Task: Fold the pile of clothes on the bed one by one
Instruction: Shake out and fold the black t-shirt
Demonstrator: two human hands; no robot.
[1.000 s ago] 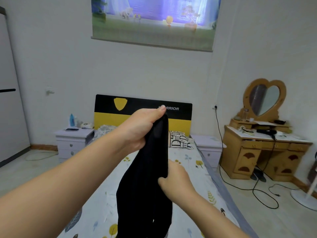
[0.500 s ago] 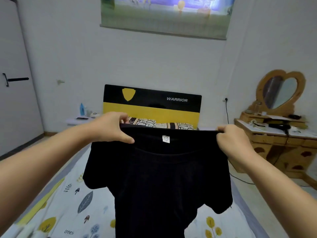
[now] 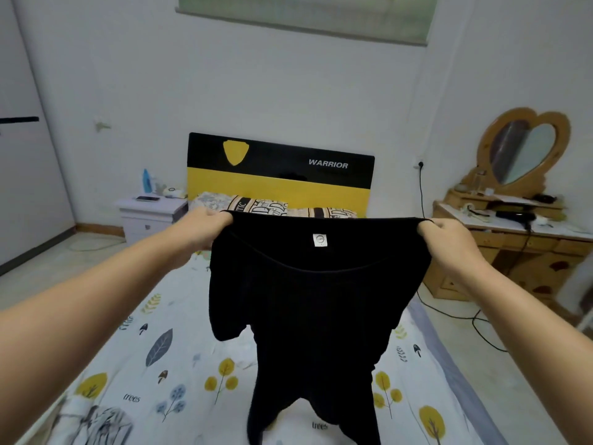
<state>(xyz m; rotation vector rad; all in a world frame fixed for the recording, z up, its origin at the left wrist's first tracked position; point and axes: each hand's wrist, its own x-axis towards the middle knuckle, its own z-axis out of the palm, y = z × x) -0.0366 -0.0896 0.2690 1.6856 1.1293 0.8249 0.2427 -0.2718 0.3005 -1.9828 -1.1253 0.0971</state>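
Black T-shirt [image 3: 317, 303] hangs between your grips above the bed [image 3: 134, 358]: your left hand [image 3: 205, 229] and right hand [image 3: 449, 239] each pinch a shoulder. Below them the hem drags crumpled on the sheet, so lowering carelessly likely traps wrinkles.

The bunched black T-shirt [image 3: 316, 303] now hangs spread wide between both raised hands.

A black T-shirt [image 3: 308, 303] hangs spread above the bed [image 3: 134, 358], its white neck label facing the camera. The left hand [image 3: 205, 231] grips one shoulder, the right hand [image 3: 449, 239] the other. A striped garment [image 3: 96, 422] lies at the bed's near-left corner.
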